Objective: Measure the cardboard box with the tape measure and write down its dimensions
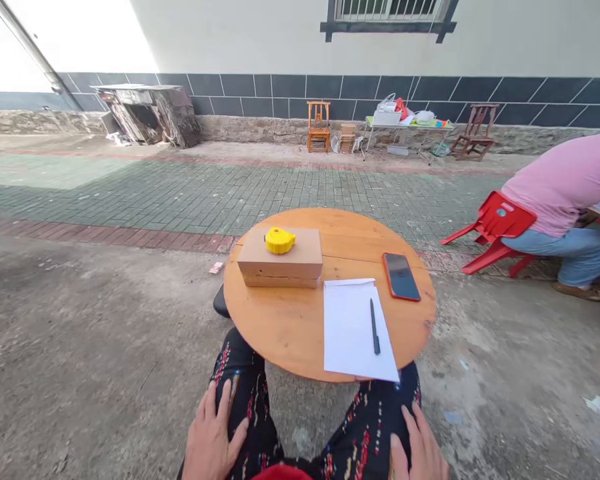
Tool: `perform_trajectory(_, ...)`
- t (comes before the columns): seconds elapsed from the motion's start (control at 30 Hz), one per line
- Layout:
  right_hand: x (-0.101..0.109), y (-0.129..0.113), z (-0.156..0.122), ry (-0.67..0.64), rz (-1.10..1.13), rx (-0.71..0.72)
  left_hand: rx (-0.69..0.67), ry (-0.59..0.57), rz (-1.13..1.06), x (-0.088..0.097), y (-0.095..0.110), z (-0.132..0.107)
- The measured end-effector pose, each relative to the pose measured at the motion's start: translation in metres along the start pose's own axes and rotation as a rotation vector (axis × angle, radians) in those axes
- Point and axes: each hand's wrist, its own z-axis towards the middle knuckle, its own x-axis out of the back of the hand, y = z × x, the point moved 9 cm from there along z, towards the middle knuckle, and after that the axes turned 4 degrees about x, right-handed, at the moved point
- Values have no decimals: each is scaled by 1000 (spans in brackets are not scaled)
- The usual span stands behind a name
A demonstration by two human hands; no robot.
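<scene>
My left hand (213, 433) lies open on my left thigh, fingers apart, holding nothing. On the other thigh rests my right hand (420, 447), also open and without anything in it; its lower part is cut off by the frame edge. In front of me, a brown cardboard box (280, 273) sits on the left part of a round wooden table (285, 333). On top of the box is a yellow tape measure (280, 241). White paper (350, 330) lies near the front edge with a black pen (375, 327) on it. A phone (401, 276) with a red edge lies at the right.
A person in a pink shirt (565, 180) sits on a red plastic chair (503, 223) to the right. By the wall stand a wooden chair (319, 127), a folding table (370, 123) with bags, a dark chair (475, 132) and a weathered wooden structure (180, 117).
</scene>
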Motion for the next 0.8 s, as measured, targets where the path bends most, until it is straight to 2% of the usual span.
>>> perform_trajectory(0.07,14,0,-1,18,7,80,27,-25,4,11,3,1)
perform_trajectory(0.17,29,-4,-6,36,-2,236,98,-88,-12,16,-6,-1)
perform_trajectory(0.27,29,-25,-25,-34,14,503,160,-139,-17,17,-15,-6)
perform_trajectory(0.33,28,-33,-38,-68,11,584,170,-153,-22,18,-17,-10)
perform_trajectory(0.53,35,-27,-57,-24,-28,558,185,-163,-36,23,-19,-18)
perform_trajectory(0.7,40,-25,-67,42,-69,545,175,-163,-56,23,-17,-14)
perform_trajectory(0.8,41,-25,-72,39,-55,451,167,-156,-68,24,-11,-12)
